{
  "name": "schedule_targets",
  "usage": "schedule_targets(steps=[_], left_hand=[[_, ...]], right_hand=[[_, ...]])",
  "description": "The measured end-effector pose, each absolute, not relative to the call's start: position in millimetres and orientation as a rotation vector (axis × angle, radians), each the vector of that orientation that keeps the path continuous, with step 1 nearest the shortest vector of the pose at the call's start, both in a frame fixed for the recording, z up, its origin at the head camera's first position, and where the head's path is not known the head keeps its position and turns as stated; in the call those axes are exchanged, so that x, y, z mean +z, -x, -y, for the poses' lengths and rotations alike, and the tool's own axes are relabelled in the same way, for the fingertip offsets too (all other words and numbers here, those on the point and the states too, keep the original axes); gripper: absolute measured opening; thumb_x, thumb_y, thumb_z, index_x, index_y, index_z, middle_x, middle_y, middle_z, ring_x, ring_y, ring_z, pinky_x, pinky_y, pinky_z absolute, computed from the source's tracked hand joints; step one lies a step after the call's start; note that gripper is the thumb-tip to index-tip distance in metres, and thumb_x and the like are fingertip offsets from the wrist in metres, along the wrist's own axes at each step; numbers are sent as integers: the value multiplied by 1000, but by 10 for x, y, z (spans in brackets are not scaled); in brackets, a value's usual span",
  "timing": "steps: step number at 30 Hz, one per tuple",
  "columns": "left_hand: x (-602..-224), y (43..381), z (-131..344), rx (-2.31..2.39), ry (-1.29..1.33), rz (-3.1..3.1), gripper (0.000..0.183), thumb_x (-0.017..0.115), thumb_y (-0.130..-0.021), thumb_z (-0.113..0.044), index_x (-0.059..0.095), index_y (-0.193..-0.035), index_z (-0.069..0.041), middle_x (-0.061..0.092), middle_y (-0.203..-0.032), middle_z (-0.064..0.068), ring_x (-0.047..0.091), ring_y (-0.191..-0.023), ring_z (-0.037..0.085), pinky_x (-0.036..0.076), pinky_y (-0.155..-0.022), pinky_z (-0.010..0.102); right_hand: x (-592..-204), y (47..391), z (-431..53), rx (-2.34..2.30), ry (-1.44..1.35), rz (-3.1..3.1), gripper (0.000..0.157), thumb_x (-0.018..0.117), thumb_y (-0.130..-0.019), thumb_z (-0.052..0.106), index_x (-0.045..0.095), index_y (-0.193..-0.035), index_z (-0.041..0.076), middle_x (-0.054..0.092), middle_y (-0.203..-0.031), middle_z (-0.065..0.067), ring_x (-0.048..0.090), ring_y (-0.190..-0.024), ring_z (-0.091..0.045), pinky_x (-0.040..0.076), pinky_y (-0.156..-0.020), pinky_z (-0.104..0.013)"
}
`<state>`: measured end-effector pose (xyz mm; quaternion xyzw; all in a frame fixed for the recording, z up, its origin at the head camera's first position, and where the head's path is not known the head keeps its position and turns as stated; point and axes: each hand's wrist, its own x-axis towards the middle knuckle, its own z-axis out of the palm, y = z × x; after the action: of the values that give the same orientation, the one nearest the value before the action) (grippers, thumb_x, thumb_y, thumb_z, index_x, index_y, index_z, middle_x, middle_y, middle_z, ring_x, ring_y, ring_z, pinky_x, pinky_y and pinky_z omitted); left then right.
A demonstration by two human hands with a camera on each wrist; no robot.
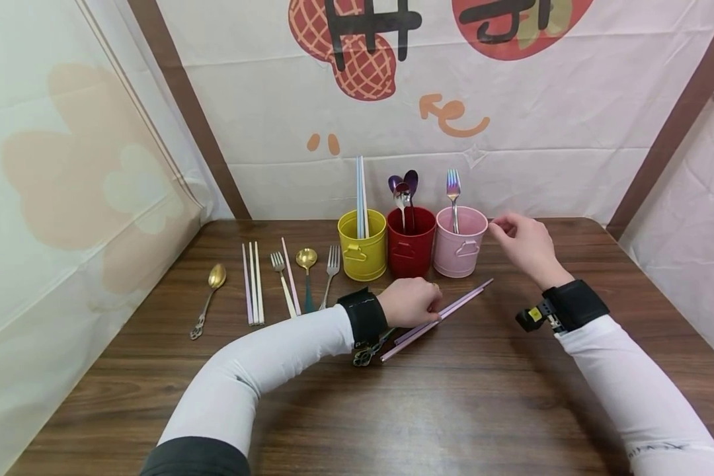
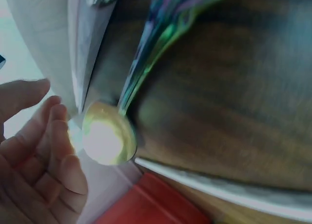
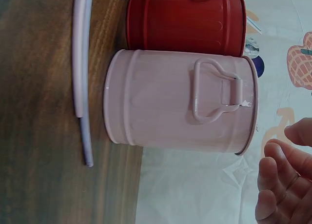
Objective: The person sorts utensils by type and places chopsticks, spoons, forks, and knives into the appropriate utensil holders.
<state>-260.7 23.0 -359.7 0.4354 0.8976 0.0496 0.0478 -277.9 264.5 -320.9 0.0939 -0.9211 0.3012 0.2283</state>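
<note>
My left hand (image 1: 410,302) is over the middle of the table, its fingers loosely bent with nothing between them. Beneath and beside it lie pink-purple chopsticks (image 1: 461,304) and a spoon (image 2: 108,136) with a shiny multicoloured handle; in the head view only its ornate handle end shows. My right hand (image 1: 526,244) hovers just right of the pink bucket (image 3: 165,99), thumb and fingertips apart, holding nothing. A fork (image 1: 454,188) stands in that bucket. Spoons (image 1: 412,178) stand in the red bucket (image 1: 407,254), chopsticks (image 1: 359,192) in the yellow bucket (image 1: 364,264).
Left on the table lie a gold spoon (image 1: 217,276), several chopsticks (image 1: 252,284), a light-handled fork (image 1: 278,262), a pink chopstick (image 1: 290,274), a gold ladle-like spoon (image 1: 306,258) and a silver fork (image 1: 332,264). A printed curtain (image 1: 262,119) hangs behind the wooden table (image 1: 452,416).
</note>
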Motion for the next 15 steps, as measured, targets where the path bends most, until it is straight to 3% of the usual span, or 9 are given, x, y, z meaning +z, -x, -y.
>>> schedule_targets(steps=[7,15], left_hand=[[-3682,2542,-224,85,-1181,-2769,23,74,-84,-38,63,-72,-22,55,-65,-9,53,-64,9,41,-52,26],[-3682,2523,-316,118,-1153,-2833,20,76,-80,-25,60,-77,-13,54,-66,-4,54,-63,13,43,-53,25]], right_hand=[[-3342,2683,-2729,827,-255,2546,27,58,-98,23,68,-103,-1,68,-87,-16,59,-75,-30,41,-66,-39],[-3464,2621,-2792,822,-244,2552,25,58,-97,22,68,-102,0,68,-85,-14,58,-73,-27,41,-64,-38]])
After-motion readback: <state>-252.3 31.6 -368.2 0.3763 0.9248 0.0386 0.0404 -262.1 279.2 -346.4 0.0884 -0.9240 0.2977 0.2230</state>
